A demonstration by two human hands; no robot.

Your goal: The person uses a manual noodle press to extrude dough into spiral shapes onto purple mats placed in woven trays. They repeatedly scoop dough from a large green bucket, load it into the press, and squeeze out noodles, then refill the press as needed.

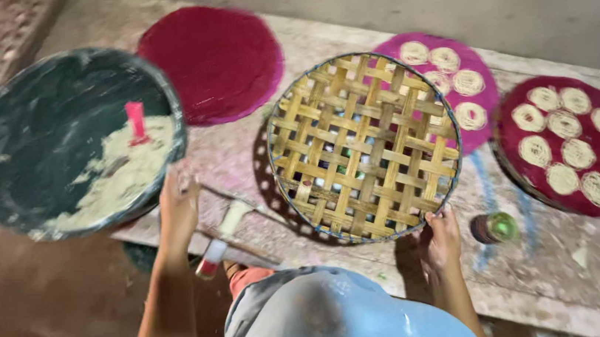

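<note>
Gripping the near rim of the round woven bamboo tray (pixel 364 147), the right hand (pixel 441 239) holds it on the worn surface (pixel 547 261); it carries nothing yet. The left hand (pixel 179 207) clasps a long press tool (pixel 228 224). Two magenta round mats (pixel 572 143) hold noodle coils, one dark red mat (pixel 214 58) is bare, and dough remains in the dark basin (pixel 74 140).

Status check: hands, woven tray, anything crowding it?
Right hand grips woven tray at its near rim. Left hand at dough basin rim; grip unclear. Tray overlaps pink mat; small cup beside right hand.
</note>
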